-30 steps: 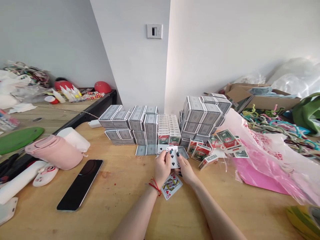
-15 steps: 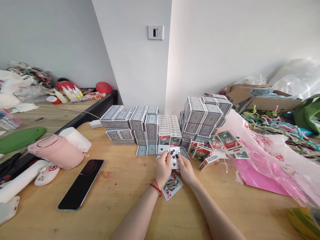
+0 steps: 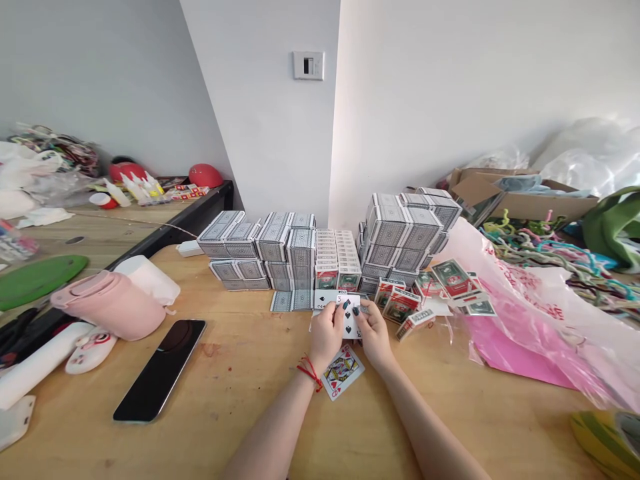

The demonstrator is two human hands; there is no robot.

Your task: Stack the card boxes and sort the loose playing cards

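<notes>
Between my two hands is a playing card [image 3: 351, 327], a three of spades, face up. My left hand [image 3: 327, 331] grips its left side, the thumb on the face; whether more cards lie under it is hidden. My right hand [image 3: 374, 333] is closed on the right side of the same card, thumb on top. Just below, a queen of hearts card [image 3: 343, 373] lies face up on the table, partly behind my left wrist. Beyond my fingers a two of spades card [image 3: 326, 298] lies face up, partly covered, beside face-down grey-backed cards [image 3: 293, 300].
Grey-backed card blocks are stacked at the left [image 3: 235, 243] and right [image 3: 400, 233], with rows of small card boxes [image 3: 338, 263] between. Loose card boxes [image 3: 400, 303] lie right of my hands, near pink plastic [image 3: 520, 360]. A phone [image 3: 160, 370] and a pink cup [image 3: 110, 303] are left.
My hands still hold the three of spades in nearly the same spot. The fingers of my right hand have shifted slightly at the card's edge. The whole view has moved a little.
</notes>
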